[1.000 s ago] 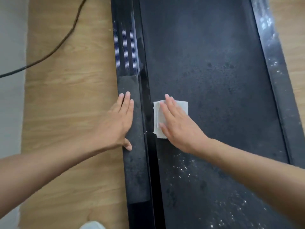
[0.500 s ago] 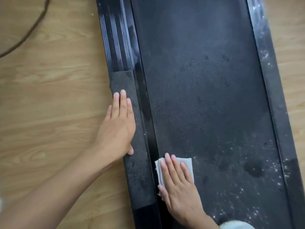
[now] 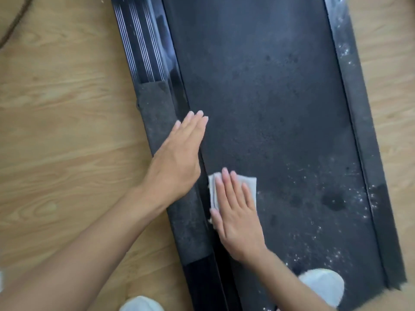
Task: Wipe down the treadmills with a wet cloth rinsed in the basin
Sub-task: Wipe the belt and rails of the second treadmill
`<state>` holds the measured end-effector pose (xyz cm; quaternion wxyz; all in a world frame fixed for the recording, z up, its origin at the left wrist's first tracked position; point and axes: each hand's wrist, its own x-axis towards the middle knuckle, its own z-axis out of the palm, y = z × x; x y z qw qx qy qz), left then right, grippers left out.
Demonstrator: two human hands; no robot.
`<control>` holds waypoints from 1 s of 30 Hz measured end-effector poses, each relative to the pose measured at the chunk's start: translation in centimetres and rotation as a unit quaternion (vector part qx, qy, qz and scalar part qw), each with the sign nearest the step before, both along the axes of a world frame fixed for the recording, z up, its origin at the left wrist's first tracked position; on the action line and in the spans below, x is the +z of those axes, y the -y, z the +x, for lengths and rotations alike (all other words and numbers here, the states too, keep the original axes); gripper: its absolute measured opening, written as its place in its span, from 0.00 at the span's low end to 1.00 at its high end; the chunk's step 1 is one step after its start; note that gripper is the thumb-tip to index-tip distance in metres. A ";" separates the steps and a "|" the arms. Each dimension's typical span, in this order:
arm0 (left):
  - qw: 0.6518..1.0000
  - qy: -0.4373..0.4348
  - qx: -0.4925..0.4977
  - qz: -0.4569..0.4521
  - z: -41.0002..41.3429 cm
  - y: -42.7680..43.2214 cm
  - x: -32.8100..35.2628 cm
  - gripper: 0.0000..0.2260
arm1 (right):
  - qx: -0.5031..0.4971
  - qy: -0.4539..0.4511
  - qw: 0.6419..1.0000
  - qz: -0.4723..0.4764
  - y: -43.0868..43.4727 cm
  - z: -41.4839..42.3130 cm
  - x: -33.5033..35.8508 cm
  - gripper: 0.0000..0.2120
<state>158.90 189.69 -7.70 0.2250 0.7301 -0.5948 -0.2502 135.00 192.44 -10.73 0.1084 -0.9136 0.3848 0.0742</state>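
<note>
Wood-grain floor (image 3: 67, 131) lies left of both hands. The black treadmill belt (image 3: 269, 97) stretches ahead and right of them, speckled white beyond the right hand (image 3: 238, 218). The left hand (image 3: 177, 158) lies flat, fingers straight and together, across the left side rail (image 3: 155, 113) onto the belt's edge. Just beside it the right hand, fingers slightly spread, presses a folded white cloth (image 3: 250, 184) flat on the belt's left edge.
</note>
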 end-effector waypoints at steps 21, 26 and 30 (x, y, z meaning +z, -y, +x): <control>0.985 -0.012 -0.077 0.151 -2.1 0.5 1.1 0.37 | -0.012 0.032 0.999 -0.016 4.3 3.9 -2.2 0.33; 0.989 -0.017 0.121 0.079 -1.7 0.2 1.6 0.36 | 0.030 0.031 0.999 -0.022 13.3 10.1 -2.2 0.33; 0.986 0.016 0.082 0.142 -5.6 -2.0 1.6 0.31 | 0.048 0.040 0.998 -0.032 7.2 2.2 -1.7 0.33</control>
